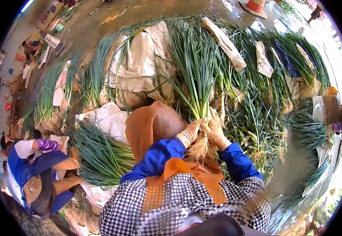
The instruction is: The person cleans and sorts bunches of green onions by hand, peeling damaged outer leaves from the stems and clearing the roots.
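A bunch of green onions stands in front of me, leaves pointing away and pale roots towards my body. My left hand, in a tan glove, is closed round the white stems from the left. From the right, my right hand, gloved too, presses against the same stems just above the roots. The two hands nearly touch. Whatever lies between the palms is hidden. Below them is an orange-brown apron over my knees.
More onions lie at the left beside a whitish sack. Loose onions cover the ground at the right. Large sacks lie beyond. A co-worker sits at the lower left. An orange cone stands at the back.
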Demonstrator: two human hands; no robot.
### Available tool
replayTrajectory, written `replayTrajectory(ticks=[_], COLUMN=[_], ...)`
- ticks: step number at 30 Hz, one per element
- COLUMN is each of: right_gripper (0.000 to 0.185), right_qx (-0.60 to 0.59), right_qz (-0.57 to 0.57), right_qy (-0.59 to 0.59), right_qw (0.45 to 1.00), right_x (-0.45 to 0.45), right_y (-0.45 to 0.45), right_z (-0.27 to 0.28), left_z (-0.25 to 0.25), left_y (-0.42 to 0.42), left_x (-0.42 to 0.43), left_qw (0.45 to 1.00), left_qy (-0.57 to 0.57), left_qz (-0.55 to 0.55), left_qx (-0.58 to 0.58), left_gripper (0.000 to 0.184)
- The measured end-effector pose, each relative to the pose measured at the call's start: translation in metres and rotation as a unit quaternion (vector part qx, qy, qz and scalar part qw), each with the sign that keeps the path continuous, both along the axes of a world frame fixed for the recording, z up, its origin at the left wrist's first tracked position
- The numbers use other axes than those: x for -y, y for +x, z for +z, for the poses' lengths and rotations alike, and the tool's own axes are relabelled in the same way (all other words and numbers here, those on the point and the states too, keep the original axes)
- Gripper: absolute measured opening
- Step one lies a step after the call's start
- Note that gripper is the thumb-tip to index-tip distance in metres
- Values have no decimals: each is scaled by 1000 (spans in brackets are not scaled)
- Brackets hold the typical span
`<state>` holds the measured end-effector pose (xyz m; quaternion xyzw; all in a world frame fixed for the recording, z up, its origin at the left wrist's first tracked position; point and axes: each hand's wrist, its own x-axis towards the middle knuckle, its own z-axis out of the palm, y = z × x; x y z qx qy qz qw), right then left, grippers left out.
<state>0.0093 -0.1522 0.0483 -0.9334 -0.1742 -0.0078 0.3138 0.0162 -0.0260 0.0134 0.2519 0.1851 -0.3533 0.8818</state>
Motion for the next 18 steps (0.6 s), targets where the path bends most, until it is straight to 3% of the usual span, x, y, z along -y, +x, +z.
replayTrajectory(ticks=[1,6,9,11,12,13,15,18], right_gripper=[70,64,63,51,32,20,27,46], right_qx=[-9,38,-28,-176,-232,-60,16,-46], right_qz=[-18,-55,10,1,-73,-67,-30,62], right_qy=[-66,65,101,219,276,173,73,-162], right_qw=[998,996,994,960,930,981,997,984], right_x=[7,2,11,33,34,34,29,11], right_y=[-8,-5,9,24,33,48,75,96], right_z=[-8,27,29,14,36,44,49,50], left_z=[0,24,20,28,45,38,28,20], left_y=[-5,-3,-1,0,-1,-2,0,-2], left_x=[-3,3,1,-7,-7,-6,-5,-4], left_qw=[999,999,998,1000,997,997,993,989], left_qy=[3,5,3,10,51,50,76,108], left_qz=[-32,11,41,-3,-58,-59,-86,-72], left_qx=[-5,-35,-46,-9,11,9,32,68], left_gripper=[27,20,20,22,23,23,25,25])
